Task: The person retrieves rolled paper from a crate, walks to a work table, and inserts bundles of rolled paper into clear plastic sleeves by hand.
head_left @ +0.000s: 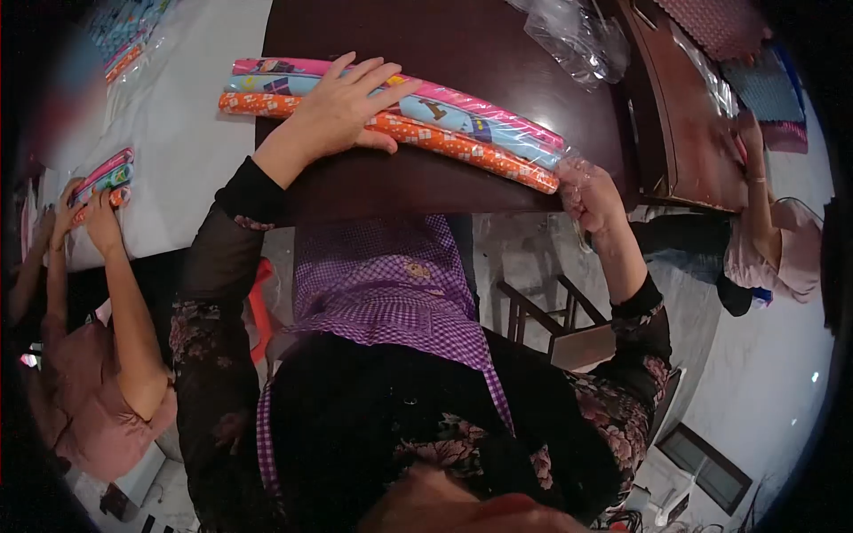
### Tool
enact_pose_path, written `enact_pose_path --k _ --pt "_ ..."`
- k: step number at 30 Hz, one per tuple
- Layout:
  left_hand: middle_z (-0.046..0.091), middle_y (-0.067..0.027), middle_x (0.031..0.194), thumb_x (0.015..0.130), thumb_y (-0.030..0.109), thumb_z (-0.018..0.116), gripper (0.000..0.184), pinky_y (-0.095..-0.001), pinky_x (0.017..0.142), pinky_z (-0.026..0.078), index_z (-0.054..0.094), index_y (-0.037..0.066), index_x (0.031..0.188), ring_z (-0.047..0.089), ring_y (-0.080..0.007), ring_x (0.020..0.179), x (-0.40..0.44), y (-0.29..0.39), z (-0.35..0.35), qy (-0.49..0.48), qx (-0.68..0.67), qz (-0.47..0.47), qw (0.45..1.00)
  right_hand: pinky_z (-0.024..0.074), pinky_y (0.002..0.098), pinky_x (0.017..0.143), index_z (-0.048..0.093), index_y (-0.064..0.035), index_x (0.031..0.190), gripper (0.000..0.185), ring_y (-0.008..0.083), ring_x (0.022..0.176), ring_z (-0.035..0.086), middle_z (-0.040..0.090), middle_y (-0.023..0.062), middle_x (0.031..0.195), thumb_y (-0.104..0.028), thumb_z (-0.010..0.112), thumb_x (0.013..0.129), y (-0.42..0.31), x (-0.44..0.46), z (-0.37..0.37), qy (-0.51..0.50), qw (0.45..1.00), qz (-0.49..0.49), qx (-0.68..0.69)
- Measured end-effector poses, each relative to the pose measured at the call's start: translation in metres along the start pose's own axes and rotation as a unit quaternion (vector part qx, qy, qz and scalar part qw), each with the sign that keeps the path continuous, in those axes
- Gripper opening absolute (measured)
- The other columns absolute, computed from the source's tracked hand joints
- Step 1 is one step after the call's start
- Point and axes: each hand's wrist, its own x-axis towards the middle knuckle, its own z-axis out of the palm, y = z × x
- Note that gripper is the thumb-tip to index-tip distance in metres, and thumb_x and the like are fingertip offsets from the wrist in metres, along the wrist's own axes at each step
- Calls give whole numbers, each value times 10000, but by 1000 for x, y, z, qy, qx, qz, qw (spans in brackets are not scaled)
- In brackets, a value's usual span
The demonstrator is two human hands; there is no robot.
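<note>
In the head view, a pack of three rolls (480, 126), pink, light blue and orange, lies on the dark brown desk (444, 31), and its left end reaches over the white desk (204, 169). The left hand (346, 105) lies across the pack, with fingers spread apart. The right hand (593, 197) is at the right end, where its bent fingers pinch the clear wrap (569, 160). Farther back lies loose plastic (582, 44).
</note>
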Motion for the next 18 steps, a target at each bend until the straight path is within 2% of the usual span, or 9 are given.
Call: enact_pose_path --k 7,10,13,15,18 --pt "439 -108 1422 625 535 743 969 -499 1109 271 370 191 1450 400 -273 1329 0 0 -3 -8 10 -10 1000 309 193 358 620 -6 999 209 35 416 416 515 -30 600 -117 681 833 -3 -16 10 22 997 -52 -51" --pt "443 -111 1422 623 568 728 1005 -498 1109 267 347 157 1457 398 -275 1331 0 -1 -2 -11 -11 -34 999 299 199 347 620 -23 964 166 34 406 407 508 -32 592 -108 678 834 -2 -8 9 15 998 -50 -40" --pt "454 -116 1414 623 590 719 1033 -498 1109 262 336 114 1455 403 -281 1326 1 -2 -2 -1 -23 -31 999 285 216 330 607 -33 906 110 45 389 390 487 -30 565 -109 655 844 -1 5 2 13 1000 -7 -3" --pt "467 -120 1403 615 590 727 1044 -497 1105 268 341 91 1447 418 -286 1313 1 -2 -2 4 -21 -20 1000 265 237 318 591 -62 867 81 61 367 370 460 -37 532 -127 636 852 3 12 -2 -25 997 11 72" --pt "469 -120 1399 610 576 739 1034 -493 1096 282 356 87 1438 435 -288 1296 1 -3 -2 5 -23 -12 1000 246 245 320 592 -92 839 55 73 355 357 441 -45 510 -135 619 859 3 11 2 -8 992 27 121"
